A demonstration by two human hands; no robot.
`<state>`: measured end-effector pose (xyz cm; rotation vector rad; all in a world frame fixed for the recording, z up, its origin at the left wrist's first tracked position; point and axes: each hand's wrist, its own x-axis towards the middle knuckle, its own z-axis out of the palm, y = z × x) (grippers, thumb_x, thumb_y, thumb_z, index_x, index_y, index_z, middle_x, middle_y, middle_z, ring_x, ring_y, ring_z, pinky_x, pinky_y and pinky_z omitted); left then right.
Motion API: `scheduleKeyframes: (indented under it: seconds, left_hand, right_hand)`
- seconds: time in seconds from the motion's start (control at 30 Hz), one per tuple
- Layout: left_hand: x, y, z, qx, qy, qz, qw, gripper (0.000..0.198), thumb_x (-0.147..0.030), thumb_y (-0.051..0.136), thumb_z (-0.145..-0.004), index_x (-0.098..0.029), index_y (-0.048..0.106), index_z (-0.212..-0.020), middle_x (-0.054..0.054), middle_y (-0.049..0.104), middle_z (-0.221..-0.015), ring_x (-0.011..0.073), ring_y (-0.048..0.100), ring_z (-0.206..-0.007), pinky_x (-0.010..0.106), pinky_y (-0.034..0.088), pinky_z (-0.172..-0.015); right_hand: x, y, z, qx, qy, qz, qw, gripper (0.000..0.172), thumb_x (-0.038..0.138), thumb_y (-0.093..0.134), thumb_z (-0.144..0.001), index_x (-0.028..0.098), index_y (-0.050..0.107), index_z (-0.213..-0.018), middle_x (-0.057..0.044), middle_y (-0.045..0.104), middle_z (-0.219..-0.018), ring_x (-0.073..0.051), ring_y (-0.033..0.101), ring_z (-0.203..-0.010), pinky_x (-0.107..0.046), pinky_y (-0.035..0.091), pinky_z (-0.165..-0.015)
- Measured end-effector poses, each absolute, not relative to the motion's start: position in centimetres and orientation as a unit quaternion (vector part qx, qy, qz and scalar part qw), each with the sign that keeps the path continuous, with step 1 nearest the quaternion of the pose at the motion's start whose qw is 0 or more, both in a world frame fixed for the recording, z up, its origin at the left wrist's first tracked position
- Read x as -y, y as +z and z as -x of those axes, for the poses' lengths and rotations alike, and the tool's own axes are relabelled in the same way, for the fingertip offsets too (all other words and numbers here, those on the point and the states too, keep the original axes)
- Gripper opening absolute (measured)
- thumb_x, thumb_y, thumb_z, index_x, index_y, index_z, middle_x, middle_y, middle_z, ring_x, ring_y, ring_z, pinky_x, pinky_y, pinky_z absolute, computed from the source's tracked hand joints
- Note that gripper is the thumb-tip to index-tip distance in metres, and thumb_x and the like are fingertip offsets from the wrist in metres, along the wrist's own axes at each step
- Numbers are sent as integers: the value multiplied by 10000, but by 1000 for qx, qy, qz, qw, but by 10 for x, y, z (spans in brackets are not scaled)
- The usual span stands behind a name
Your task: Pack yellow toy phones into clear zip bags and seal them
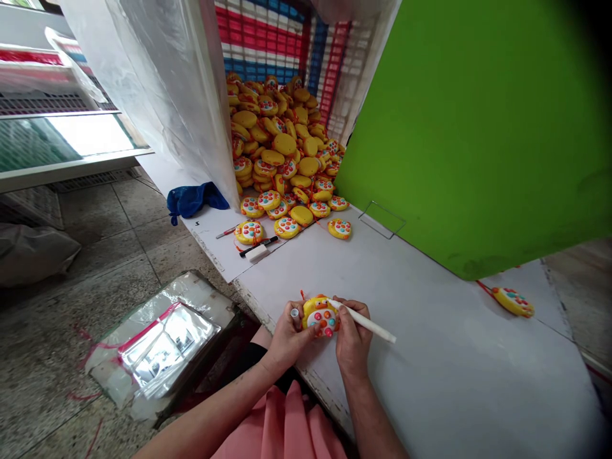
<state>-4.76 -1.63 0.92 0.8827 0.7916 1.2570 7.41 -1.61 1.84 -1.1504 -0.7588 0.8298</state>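
My left hand (291, 336) grips a yellow duck-faced toy (321, 319) with coloured round buttons on a white face. Between the fingers of that same hand sits a small white cap (294, 313). In my right hand (354, 331) is a white marker pen (370, 324), held like a pencil. Its tip meets the toy's upper part near the eyes, and the right fingers rest close to the toy's edge. Both hands are just above the near edge of the white tabletop (421, 376).
A big heap of similar yellow toys (284, 143) spills from a striped-lined opening. Nearby lie a black pen (261, 246), a white eraser-like block (258, 253) and a blue cloth (197, 199). A green board (468, 127) stands at right, one toy (513, 301) beside it.
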Motion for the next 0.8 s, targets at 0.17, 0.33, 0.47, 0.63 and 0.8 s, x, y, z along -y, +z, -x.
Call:
scheduleKeyframes:
  seconds: [0.17,0.33,0.47,0.63,0.8]
  left_hand:
    - [16,11,48,-347,557,-391,646,414,-258,757,-713,-206,357,-806,34,590,-1028,156,599,-879,266,517,-721]
    - [16,12,48,-336,557,-385,654,421,-267,758,-713,-208,351,-805,41,594,-1046,161,603,-888,259,516,-711]
    - [16,11,48,-354,551,-392,646,422,-279,760,-709,-206,358,-814,50,597,-1052,157,606,-871,246,514,-696]
    - [16,11,48,-339,555,-389,652,425,-271,757,-713,-209,348,-811,44,595,-1031,155,604,-869,252,518,-702]
    - [17,12,48,-345,557,-397,643,413,-280,755,-719,-207,360,-816,51,597,-1042,157,601,-873,254,511,-708]
  right_hand:
    - [17,18,-75,352,375,507,692,189,341,636,-789,192,576,-888,-47,640,-968,-225,594,-993,-440,453,-894]
    - [17,17,-76,358,373,506,690,190,345,630,-790,192,571,-887,-50,635,-970,-227,593,-991,-458,443,-906]
    - [16,18,-74,344,367,516,693,199,348,633,-786,193,570,-893,-49,640,-942,-221,605,-956,-430,466,-867]
    - [17,19,-74,373,367,506,685,185,338,631,-795,193,581,-898,-48,621,-979,-217,586,-979,-428,451,-889]
    - [19,22,-74,399,364,497,679,160,321,612,-813,201,575,-911,-46,595,-996,-221,559,-1023,-458,414,-940]
